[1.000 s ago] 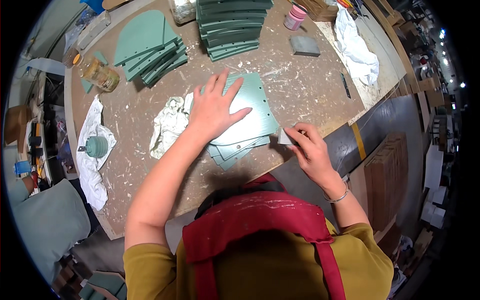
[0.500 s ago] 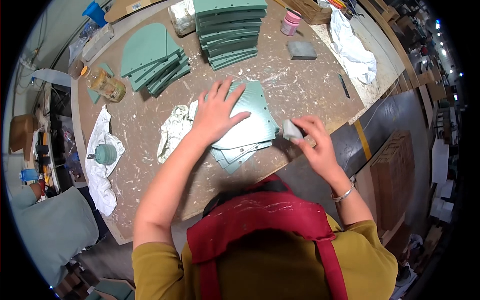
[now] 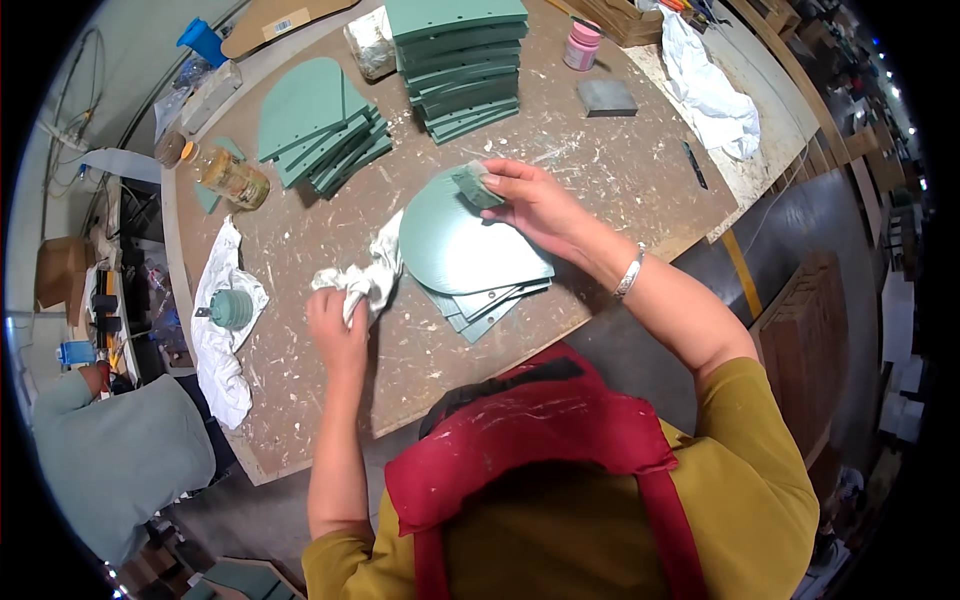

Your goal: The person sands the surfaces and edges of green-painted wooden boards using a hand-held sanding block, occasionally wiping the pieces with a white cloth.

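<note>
A green, round-ended panel lies on top of a small pile of similar panels, near the table's front edge. Over its upper part my right hand pinches a small sanding block, whose visible face looks green and dusty. Whether the block touches the panel I cannot tell. To the left of the pile, my left hand has its fingers closed on a crumpled white cloth. The cloth's upper end reaches the panel's left edge.
Behind stand a tall stack of green panels and a lower, fanned stack. A jar, another white cloth with a green container, a pink bottle and a dark grey block lie around. A person is at left.
My left hand has left the panel and taken hold of the cloth. My right hand has moved up and left over the panel with the block. The top panel now shows its rounded end leftward.
</note>
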Tool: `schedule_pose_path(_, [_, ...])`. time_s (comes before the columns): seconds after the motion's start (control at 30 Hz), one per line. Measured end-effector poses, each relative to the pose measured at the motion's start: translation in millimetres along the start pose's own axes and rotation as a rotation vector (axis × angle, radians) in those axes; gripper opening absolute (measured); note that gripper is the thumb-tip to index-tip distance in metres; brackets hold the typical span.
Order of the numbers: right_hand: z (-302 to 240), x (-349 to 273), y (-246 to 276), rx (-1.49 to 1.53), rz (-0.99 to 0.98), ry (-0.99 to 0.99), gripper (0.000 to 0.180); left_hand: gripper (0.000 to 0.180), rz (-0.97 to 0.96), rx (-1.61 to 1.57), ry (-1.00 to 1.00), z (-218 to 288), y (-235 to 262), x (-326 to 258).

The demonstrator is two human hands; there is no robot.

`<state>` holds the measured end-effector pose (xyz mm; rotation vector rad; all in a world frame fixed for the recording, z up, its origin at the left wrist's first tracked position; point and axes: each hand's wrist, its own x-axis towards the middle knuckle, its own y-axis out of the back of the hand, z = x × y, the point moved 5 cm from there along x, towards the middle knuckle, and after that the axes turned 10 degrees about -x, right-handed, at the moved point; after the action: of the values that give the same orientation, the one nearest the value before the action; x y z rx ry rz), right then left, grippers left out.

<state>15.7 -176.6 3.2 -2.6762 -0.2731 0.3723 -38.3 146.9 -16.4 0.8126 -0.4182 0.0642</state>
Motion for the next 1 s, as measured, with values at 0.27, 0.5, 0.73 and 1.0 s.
schedule_pose_path(0.27, [20.4, 11.5, 6.5, 0.070, 0.006, -0.011, 0.027, 0.035, -0.374, -0.116, -0.564, 182.3, -69.3, -1.7])
schedule_pose_path(0.5, [9.7, 6.7, 2.6, -0.039, -0.002, 0.088, 0.027, 0.034, -0.513, -0.133, -0.542, 115.3, -64.6, -37.5])
schedule_pose_path(0.73, [13.4, -34.0, -66.3, -0.623, -0.280, 0.375, 0.033, 0.029, -0.124, -0.392, 0.094, 53.0, 2.4, 77.4])
schedule_pose_path(1.0, [31.7, -27.8, -65.1, -0.661, -0.286, 0.382, 0.033, 0.037, -0.307, -0.315, 0.110, 23.5, -80.3, 149.1])
